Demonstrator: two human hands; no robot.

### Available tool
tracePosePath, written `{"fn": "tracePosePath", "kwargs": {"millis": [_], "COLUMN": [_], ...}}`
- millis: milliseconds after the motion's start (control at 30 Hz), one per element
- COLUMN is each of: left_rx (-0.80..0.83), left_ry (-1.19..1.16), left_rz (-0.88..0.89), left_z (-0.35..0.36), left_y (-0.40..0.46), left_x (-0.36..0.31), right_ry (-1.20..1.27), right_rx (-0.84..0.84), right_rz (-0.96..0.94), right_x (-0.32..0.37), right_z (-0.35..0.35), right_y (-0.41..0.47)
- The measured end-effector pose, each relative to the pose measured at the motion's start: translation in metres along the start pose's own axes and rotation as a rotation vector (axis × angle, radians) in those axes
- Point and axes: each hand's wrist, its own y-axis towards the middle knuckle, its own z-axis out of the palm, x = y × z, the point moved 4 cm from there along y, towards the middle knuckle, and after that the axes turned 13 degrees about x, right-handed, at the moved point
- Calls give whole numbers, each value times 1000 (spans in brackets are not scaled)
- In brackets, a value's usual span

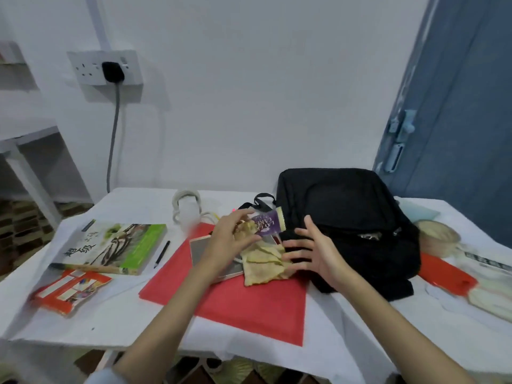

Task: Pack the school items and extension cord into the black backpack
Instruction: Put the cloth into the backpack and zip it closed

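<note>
The black backpack (346,217) lies on the white table (110,314), right of centre. My left hand (232,234) grips a purple snack packet (264,224) just left of the backpack. My right hand (313,250) hovers with fingers spread at the backpack's front edge, holding nothing. Below the hands lie a crumpled yellowish cloth (264,264) and a grey tablet-like slab (202,250) on a red sheet (249,306). A coiled white extension cord (187,207) sits at the back. A green-covered book (116,246), a black pen (163,253) and an orange packet (70,291) lie to the left.
A wall socket (105,69) with a black plug and grey cable is above the table's left end. A round bamboo container (437,238), a red flat item (446,275) and white items crowd the right side. A blue door (457,106) stands at the right.
</note>
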Motion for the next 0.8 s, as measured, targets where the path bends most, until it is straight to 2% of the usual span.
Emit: {"fn": "tracePosePath", "kwargs": {"millis": [167, 233, 300, 367, 400, 467, 533, 600, 667, 733, 800], "left_rx": [148, 221, 172, 101, 142, 334, 451, 421, 310, 171, 92], "left_ry": [-13, -45, -20, 173, 300, 552, 689, 691, 570, 314, 201], "left_rz": [134, 145, 166, 182, 161, 80, 18, 8, 37, 96, 194], "left_z": [64, 87, 104, 117, 126, 147, 159, 163, 160, 153, 150], "left_y": [47, 57, 65, 74, 80, 88, 95, 104, 113, 116, 117], "left_x": [-35, -44, -48, -45, -42, -35, -30, -33, -37, -45, -49], "right_ry": [-93, -82, -58, -25, -14, -32, -94, -111, -45, 145, 480], "right_rx": [-95, -204, -337, -410, -412, -350, -253, -171, -106, -70, -41], "right_rz": [-37, -37, -6, 49, 88, 174, 236, 253, 261, 235, 111], "right_x": [12, 15, 16, 15, 14, 10, 8, 9, 10, 12, 16], "right_z": [-52, -76, -105, -131, -141, -153, -154, -154, -153, -153, -150], "right_y": [-10, -15, -22, -28, -30, -29, -24, -18, -11, -1, 11]}}
